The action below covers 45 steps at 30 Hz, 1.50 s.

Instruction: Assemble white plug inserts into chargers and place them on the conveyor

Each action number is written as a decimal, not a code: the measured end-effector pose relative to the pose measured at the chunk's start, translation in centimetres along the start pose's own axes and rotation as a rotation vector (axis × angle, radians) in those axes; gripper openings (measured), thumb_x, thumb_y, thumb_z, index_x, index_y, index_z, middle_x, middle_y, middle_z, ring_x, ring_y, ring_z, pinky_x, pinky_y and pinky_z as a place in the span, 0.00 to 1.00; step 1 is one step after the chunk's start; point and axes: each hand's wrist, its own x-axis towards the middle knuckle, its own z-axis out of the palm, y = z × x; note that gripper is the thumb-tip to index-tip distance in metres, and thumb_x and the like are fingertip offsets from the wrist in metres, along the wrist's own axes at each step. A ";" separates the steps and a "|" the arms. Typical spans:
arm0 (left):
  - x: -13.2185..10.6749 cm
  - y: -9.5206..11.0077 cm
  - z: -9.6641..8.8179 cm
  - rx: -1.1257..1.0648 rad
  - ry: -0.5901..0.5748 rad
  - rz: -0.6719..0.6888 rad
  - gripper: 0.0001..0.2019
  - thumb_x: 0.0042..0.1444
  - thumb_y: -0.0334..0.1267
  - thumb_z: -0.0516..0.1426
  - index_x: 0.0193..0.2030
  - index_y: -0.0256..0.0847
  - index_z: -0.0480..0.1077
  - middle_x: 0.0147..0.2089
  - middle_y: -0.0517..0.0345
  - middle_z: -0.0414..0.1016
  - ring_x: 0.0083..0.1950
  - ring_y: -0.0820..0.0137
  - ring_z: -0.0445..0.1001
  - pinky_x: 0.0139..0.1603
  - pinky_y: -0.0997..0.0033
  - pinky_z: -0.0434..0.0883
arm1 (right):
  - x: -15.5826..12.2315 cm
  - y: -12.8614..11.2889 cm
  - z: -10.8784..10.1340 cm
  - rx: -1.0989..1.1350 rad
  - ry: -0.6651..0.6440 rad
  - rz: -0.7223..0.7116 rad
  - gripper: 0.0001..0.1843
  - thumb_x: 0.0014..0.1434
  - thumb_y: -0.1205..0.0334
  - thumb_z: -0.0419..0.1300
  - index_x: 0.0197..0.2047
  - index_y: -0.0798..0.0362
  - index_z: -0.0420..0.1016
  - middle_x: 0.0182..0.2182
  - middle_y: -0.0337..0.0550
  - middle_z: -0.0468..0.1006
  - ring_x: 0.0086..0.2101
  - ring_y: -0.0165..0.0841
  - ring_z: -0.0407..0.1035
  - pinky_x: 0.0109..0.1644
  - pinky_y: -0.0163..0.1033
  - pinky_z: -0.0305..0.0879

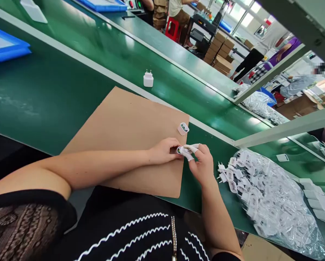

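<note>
My left hand (163,150) and my right hand (201,163) meet over the right edge of a brown cardboard sheet (124,134). Both pinch one small white charger part (182,150) between their fingertips. My right fingertips wear white finger cots. A second white charger shell (183,128) lies open side up on the cardboard just beyond my hands. A finished white plug adapter (148,78) stands prongs up on the green conveyor belt (97,47) further away.
A clear plastic bag heaped with several white plug parts (265,195) lies to my right. White trays (318,204) sit past it. Blue trays (4,47) rest at far left. Metal frame bars (284,128) cross at right. Other people stand beyond, by stacked cartons (219,50).
</note>
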 end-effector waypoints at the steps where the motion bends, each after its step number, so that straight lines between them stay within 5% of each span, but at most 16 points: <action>1: 0.0 0.0 0.0 -0.001 -0.001 0.004 0.10 0.57 0.42 0.67 0.41 0.39 0.77 0.41 0.54 0.77 0.44 0.65 0.76 0.49 0.64 0.73 | 0.0 -0.1 0.2 -0.069 -0.012 -0.028 0.16 0.59 0.70 0.58 0.46 0.50 0.83 0.36 0.47 0.76 0.41 0.42 0.68 0.43 0.45 0.66; 7: 0.0 0.4 -0.2 -0.005 -0.012 0.001 0.10 0.59 0.44 0.65 0.40 0.39 0.77 0.41 0.53 0.76 0.45 0.64 0.75 0.49 0.64 0.72 | 0.6 -0.9 0.8 -0.253 -0.115 -0.045 0.13 0.57 0.72 0.56 0.38 0.51 0.80 0.33 0.45 0.70 0.36 0.39 0.63 0.39 0.42 0.60; 11: 0.0 0.4 -0.3 0.006 -0.036 -0.014 0.10 0.58 0.43 0.64 0.41 0.40 0.78 0.41 0.53 0.76 0.46 0.63 0.74 0.50 0.64 0.72 | 1.4 -1.5 0.5 -0.291 -0.143 -0.004 0.13 0.55 0.72 0.56 0.39 0.49 0.80 0.33 0.43 0.70 0.39 0.40 0.64 0.52 0.46 0.61; 15: 0.0 0.4 -0.4 -0.026 -0.045 -0.031 0.10 0.57 0.43 0.65 0.40 0.39 0.78 0.40 0.53 0.76 0.45 0.63 0.75 0.48 0.65 0.71 | 1.7 -1.9 0.1 -0.286 -0.166 -0.017 0.15 0.54 0.73 0.56 0.37 0.46 0.79 0.32 0.42 0.71 0.39 0.39 0.66 0.67 0.50 0.53; 21: 0.2 -0.1 0.0 -0.030 -0.028 -0.066 0.13 0.56 0.46 0.66 0.39 0.39 0.77 0.40 0.53 0.76 0.42 0.63 0.76 0.45 0.65 0.72 | 1.7 -1.3 1.3 -0.226 -0.117 0.071 0.12 0.51 0.71 0.57 0.35 0.47 0.78 0.31 0.39 0.71 0.37 0.37 0.68 0.70 0.54 0.51; 24: 0.2 0.3 0.0 0.008 -0.039 -0.101 0.14 0.54 0.46 0.67 0.40 0.38 0.78 0.40 0.53 0.78 0.40 0.64 0.76 0.43 0.65 0.72 | 1.4 -0.9 0.5 -0.063 -0.087 0.121 0.11 0.56 0.65 0.59 0.42 0.48 0.79 0.37 0.42 0.77 0.43 0.40 0.71 0.69 0.56 0.55; 27: 0.4 1.4 -1.1 0.019 -0.051 -0.080 0.14 0.53 0.46 0.68 0.40 0.39 0.79 0.41 0.53 0.80 0.40 0.64 0.77 0.42 0.65 0.73 | -0.8 0.3 -2.5 0.012 -0.036 0.156 0.25 0.62 0.54 0.61 0.62 0.48 0.72 0.55 0.51 0.76 0.56 0.45 0.69 0.65 0.54 0.62; 31: 1.8 2.9 -4.3 0.020 0.125 0.083 0.15 0.54 0.47 0.67 0.43 0.40 0.79 0.45 0.50 0.81 0.46 0.63 0.78 0.47 0.65 0.74 | -7.3 4.7 -5.8 -0.339 0.087 0.290 0.26 0.67 0.49 0.54 0.64 0.49 0.73 0.58 0.56 0.74 0.59 0.52 0.67 0.65 0.59 0.61; 36: 5.1 1.9 -7.3 0.096 0.357 -0.173 0.22 0.50 0.52 0.68 0.45 0.39 0.80 0.43 0.53 0.81 0.39 0.66 0.74 0.41 0.67 0.71 | -13.5 8.6 -5.3 -0.630 0.048 0.507 0.28 0.64 0.56 0.51 0.63 0.55 0.73 0.59 0.60 0.73 0.54 0.56 0.68 0.59 0.62 0.65; 41: 7.6 -0.7 -7.9 0.048 0.349 -0.217 0.25 0.47 0.54 0.68 0.47 0.39 0.79 0.43 0.54 0.82 0.37 0.68 0.73 0.42 0.68 0.70 | -12.8 9.2 -5.6 -0.657 0.029 0.537 0.24 0.58 0.66 0.55 0.56 0.53 0.78 0.53 0.55 0.76 0.50 0.49 0.70 0.57 0.54 0.68; 45: 8.7 -0.8 -8.2 0.047 0.389 -0.268 0.24 0.46 0.51 0.69 0.46 0.38 0.78 0.42 0.51 0.82 0.38 0.66 0.75 0.43 0.66 0.72 | -9.8 8.1 -7.1 -0.698 0.016 0.643 0.21 0.55 0.63 0.63 0.52 0.52 0.80 0.54 0.56 0.76 0.53 0.56 0.69 0.57 0.61 0.67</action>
